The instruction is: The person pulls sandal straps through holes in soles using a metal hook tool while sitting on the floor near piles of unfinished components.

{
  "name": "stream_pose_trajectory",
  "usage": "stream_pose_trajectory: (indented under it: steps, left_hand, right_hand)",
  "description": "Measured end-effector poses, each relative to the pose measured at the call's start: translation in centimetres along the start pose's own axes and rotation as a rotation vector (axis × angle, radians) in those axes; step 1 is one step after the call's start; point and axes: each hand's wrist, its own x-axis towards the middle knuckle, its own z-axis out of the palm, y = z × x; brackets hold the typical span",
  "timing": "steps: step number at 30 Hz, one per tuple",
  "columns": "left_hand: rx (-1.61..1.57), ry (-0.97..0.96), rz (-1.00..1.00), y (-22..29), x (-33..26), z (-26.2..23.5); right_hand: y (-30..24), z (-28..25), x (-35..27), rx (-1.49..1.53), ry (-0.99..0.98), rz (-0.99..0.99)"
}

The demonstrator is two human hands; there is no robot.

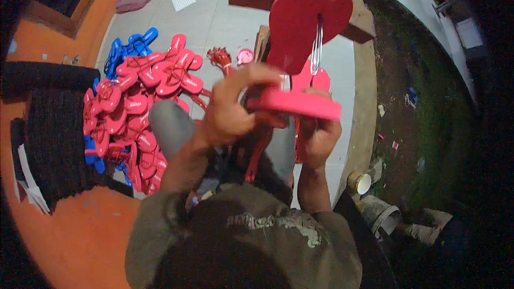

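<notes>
The left hand (235, 109) and right hand (318, 134) both clench a flat pink sandal sole (300, 104) lying crosswise between them; a red sole (308, 21) stands upright just above on a wire hook (317, 48).

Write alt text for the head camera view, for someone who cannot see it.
Two hands, left hand and right hand, hold a red flip-flop sole with a metal wire loop through it. A pile of red and blue flip-flops lies on the tiled floor.
</notes>
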Motion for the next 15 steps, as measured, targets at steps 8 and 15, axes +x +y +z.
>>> stream_pose_trajectory:
  steps: [8,15]
  left_hand:
    - [-0.079,-0.078,0.423,-0.8,2.1,0.1]
    - [-0.068,-0.089,0.443,-1.7,4.4,0.1]
  right_hand:
    - [-1.9,-1.2,4.4,-0.122,-0.168,-0.319]
    - [-0.2,-1.4,6.3,-0.054,-0.11,-0.406]
